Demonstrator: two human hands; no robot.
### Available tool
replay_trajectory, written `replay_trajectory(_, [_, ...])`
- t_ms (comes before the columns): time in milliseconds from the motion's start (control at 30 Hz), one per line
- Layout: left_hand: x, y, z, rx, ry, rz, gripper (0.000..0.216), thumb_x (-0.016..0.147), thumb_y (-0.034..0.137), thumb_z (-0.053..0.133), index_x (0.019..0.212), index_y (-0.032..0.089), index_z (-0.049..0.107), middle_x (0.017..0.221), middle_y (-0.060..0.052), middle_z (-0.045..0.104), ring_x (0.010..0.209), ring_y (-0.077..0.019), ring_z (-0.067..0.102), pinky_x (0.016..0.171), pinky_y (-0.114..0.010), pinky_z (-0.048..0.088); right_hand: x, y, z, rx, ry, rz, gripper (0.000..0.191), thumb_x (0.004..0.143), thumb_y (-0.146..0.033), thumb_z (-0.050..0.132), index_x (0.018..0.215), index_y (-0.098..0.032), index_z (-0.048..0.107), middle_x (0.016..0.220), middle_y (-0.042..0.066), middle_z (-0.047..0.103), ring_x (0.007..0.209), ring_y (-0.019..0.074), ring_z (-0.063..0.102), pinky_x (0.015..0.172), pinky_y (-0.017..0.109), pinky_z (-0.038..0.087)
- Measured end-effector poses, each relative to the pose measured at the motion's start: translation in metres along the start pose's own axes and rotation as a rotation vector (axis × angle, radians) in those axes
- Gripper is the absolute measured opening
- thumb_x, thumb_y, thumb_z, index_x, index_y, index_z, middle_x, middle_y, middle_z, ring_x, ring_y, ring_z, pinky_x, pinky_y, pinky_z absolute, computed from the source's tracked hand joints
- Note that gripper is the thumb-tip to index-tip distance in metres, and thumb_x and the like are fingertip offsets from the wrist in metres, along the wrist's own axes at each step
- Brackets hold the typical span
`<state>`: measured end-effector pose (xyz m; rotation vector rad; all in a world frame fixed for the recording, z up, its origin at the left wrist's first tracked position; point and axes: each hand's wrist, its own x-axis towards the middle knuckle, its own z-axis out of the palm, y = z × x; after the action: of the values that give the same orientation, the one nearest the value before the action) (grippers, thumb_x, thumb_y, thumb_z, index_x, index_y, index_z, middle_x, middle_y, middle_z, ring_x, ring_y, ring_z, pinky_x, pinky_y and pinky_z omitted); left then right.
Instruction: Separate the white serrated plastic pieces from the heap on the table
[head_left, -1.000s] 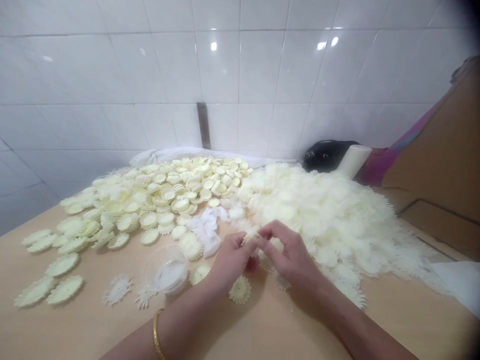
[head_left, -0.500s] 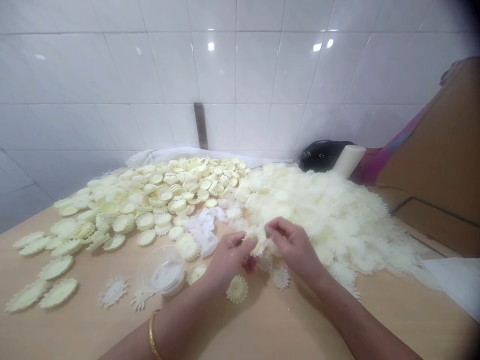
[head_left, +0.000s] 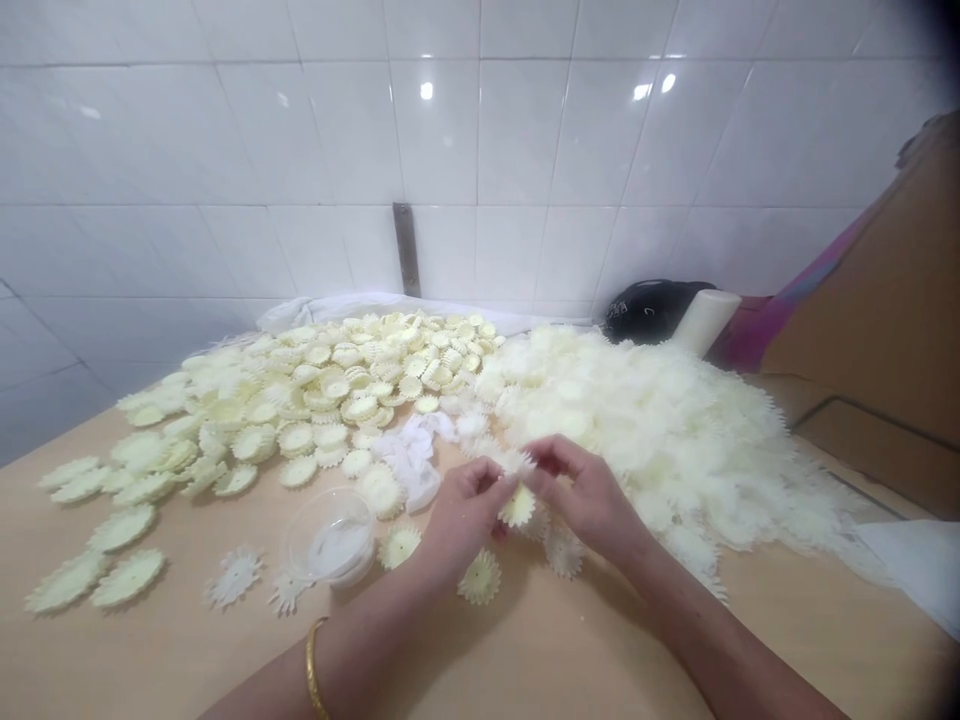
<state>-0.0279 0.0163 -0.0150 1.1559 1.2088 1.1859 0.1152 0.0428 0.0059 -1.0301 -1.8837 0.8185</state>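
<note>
My left hand pinches a pale yellow toothed flower disc at its fingertips, just above the wooden table. My right hand is closed in a pinch on a thin white petal piece right beside it, the two hands nearly touching. A big heap of white petal pieces lies just behind and right of my hands. Finished yellow discs spread over the left of the table. One yellow disc lies under my left wrist.
A small clear plastic cup stands left of my left hand, with crumpled white cloth behind it. A black object and white roll sit by the tiled wall. Brown cardboard leans at the right.
My hands have drawn slightly apart and down; the yellow disc now shows below my left fingertips while my right hand lifts a white piece above it.
</note>
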Motion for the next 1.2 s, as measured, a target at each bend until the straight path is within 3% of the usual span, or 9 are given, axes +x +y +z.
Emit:
replay_trajectory(67, [0.000, 0.000, 0.000, -0.040, -0.011, -0.003, 0.028, 0.067, 0.042, 0.060, 0.065, 0.016, 0.049, 0.056, 0.004, 0.043, 0.048, -0.0076, 0.045, 0.045, -0.020, 0.040, -0.001, -0.001, 0.002, -0.048, 0.002, 0.007, 0.020, 0.072, -0.036, 0.058, 0.077, -0.017, 0.055, 0.066, -0.001, 0.052, 0.062, 0.0131, 0.048, 0.057, 0.024, 0.039])
replay_trajectory(167, [0.000, 0.001, 0.001, -0.120, -0.055, -0.054, 0.026, 0.064, 0.039, 0.064, 0.070, 0.017, 0.051, 0.059, 0.004, 0.045, 0.050, -0.0078, 0.044, 0.045, -0.021, 0.041, -0.002, -0.004, 0.005, -0.051, -0.010, 0.011, 0.021, 0.078, -0.029, 0.048, 0.061, -0.017, 0.047, 0.055, -0.003, 0.044, 0.054, 0.0106, 0.042, 0.050, 0.022, 0.034])
replay_trajectory(300, [0.000, 0.003, 0.001, -0.161, -0.148, -0.113, 0.025, 0.062, 0.034, 0.066, 0.076, 0.016, 0.057, 0.062, 0.002, 0.048, 0.050, -0.0073, 0.044, 0.044, -0.019, 0.037, -0.004, -0.004, 0.006, -0.056, -0.007, -0.029, 0.022, 0.080, -0.024, 0.043, 0.060, -0.017, 0.045, 0.055, -0.003, 0.043, 0.053, 0.0098, 0.041, 0.050, 0.021, 0.033])
replay_trajectory(533, [-0.001, 0.007, 0.003, -0.106, -0.174, -0.051, 0.020, 0.072, 0.034, 0.057, 0.069, 0.015, 0.054, 0.046, 0.006, 0.036, 0.039, -0.0036, 0.032, 0.040, -0.018, 0.023, 0.002, 0.006, 0.003, -0.216, 0.305, -0.083, 0.027, 0.084, -0.029, 0.040, 0.059, -0.018, 0.038, 0.053, -0.004, 0.038, 0.050, 0.0094, 0.036, 0.050, 0.021, 0.031])
replay_trajectory(800, [-0.002, 0.015, 0.007, -0.113, -0.187, -0.044, 0.026, 0.073, 0.035, 0.054, 0.062, 0.018, 0.039, 0.043, 0.007, 0.039, 0.037, -0.0043, 0.032, 0.038, -0.018, 0.020, 0.005, 0.006, 0.006, -0.319, 0.453, -0.163, 0.028, 0.085, -0.028, 0.037, 0.060, -0.018, 0.040, 0.054, -0.003, 0.042, 0.051, 0.0102, 0.039, 0.052, 0.022, 0.033])
replay_trajectory(933, [-0.005, 0.016, 0.007, -0.116, -0.166, -0.047, 0.025, 0.072, 0.035, 0.054, 0.062, 0.018, 0.039, 0.043, 0.007, 0.040, 0.037, -0.0048, 0.034, 0.038, -0.018, 0.022, 0.008, 0.009, -0.002, -0.306, 0.507, -0.104, 0.029, 0.085, -0.030, 0.036, 0.059, -0.018, 0.041, 0.053, -0.003, 0.042, 0.049, 0.0100, 0.039, 0.049, 0.021, 0.032])
replay_trajectory(1067, [-0.009, 0.015, 0.006, -0.091, -0.168, -0.090, 0.025, 0.071, 0.034, 0.054, 0.061, 0.018, 0.040, 0.046, 0.005, 0.045, 0.039, -0.0073, 0.044, 0.040, -0.018, 0.028, 0.016, 0.022, -0.024, -0.333, 0.695, 0.021, 0.032, 0.084, -0.033, 0.038, 0.057, -0.018, 0.043, 0.047, -0.004, 0.036, 0.044, 0.0105, 0.035, 0.044, 0.022, 0.030])
replay_trajectory(1200, [-0.007, 0.013, 0.006, -0.195, -0.139, -0.140, 0.021, 0.071, 0.036, 0.055, 0.070, 0.017, 0.046, 0.054, 0.000, 0.056, 0.044, -0.0101, 0.051, 0.045, -0.021, 0.036, 0.022, 0.037, -0.027, -0.519, 0.585, -0.092, 0.026, 0.085, -0.026, 0.035, 0.075, -0.016, 0.056, 0.075, 0.006, 0.054, 0.069, 0.0172, 0.049, 0.062, 0.029, 0.039])
